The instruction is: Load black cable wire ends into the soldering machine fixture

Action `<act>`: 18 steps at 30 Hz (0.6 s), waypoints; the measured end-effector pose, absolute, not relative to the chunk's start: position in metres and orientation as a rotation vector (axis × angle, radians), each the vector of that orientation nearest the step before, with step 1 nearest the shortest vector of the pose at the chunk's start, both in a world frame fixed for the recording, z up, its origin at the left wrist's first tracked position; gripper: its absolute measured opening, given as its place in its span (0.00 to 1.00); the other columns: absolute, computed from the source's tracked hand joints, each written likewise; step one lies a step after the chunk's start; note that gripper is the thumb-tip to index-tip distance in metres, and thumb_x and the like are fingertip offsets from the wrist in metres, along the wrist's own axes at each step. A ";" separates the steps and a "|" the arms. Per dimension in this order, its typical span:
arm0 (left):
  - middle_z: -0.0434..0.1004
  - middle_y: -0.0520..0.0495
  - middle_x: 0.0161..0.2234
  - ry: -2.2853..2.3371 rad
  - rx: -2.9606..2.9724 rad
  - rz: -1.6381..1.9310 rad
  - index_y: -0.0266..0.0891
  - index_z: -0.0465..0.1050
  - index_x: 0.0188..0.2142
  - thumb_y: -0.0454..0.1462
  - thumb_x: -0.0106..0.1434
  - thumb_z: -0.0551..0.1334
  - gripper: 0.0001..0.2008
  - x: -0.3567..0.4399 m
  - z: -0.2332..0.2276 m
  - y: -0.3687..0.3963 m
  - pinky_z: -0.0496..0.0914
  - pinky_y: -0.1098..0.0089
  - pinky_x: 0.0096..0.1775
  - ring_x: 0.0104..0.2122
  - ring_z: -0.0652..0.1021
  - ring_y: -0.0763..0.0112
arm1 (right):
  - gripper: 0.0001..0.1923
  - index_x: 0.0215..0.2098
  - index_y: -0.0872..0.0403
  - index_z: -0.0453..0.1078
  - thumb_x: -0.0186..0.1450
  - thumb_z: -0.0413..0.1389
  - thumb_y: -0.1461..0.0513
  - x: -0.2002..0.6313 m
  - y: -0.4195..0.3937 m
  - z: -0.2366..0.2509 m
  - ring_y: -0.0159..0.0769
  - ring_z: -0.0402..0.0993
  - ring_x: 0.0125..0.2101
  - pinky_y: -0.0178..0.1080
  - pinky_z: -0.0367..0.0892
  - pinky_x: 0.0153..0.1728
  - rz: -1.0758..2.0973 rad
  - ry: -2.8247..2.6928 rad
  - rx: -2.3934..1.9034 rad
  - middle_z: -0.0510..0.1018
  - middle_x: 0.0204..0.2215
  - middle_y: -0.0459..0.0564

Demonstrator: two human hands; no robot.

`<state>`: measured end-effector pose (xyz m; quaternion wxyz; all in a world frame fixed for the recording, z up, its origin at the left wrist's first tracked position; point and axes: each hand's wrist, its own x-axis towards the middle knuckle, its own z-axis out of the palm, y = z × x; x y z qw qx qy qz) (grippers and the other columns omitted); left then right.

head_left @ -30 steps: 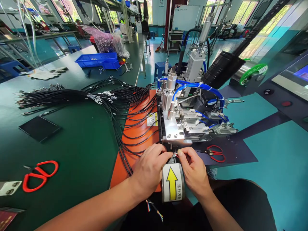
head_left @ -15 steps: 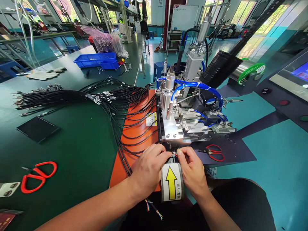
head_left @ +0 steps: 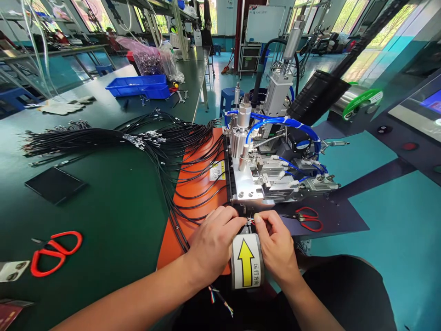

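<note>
Nothing moved: left hand (head_left: 213, 239), right hand (head_left: 275, 243) stay pinched together on thin wires (head_left: 251, 221) below machine (head_left: 262, 179).

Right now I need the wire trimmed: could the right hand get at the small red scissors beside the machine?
Probably yes. The small red scissors lie in the open on the dark mat just beyond the right hand, nothing between them, though its fingers are pinching fine wires.

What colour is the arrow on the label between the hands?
Yellow arrow, black-outlined, on a white label; head view.
</note>
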<state>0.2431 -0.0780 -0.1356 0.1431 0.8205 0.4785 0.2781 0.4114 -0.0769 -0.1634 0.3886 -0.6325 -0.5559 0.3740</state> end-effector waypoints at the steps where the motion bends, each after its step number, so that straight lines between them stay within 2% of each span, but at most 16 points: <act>1: 0.71 0.46 0.38 1.380 2.367 0.806 0.39 0.73 0.43 0.27 0.65 0.58 0.11 0.243 -0.135 -0.078 0.68 0.64 0.39 0.37 0.70 0.64 | 0.14 0.34 0.51 0.68 0.71 0.50 0.50 0.411 -0.077 -0.163 0.32 0.67 0.29 0.34 0.63 0.32 0.955 -1.412 -1.609 0.71 0.29 0.43; 18: 0.71 0.46 0.39 1.394 2.371 0.758 0.40 0.74 0.44 0.29 0.67 0.57 0.10 0.244 -0.136 -0.078 0.68 0.63 0.40 0.38 0.69 0.63 | 0.14 0.35 0.52 0.68 0.71 0.50 0.52 0.413 -0.076 -0.165 0.34 0.68 0.30 0.35 0.63 0.33 0.946 -1.443 -1.571 0.72 0.30 0.45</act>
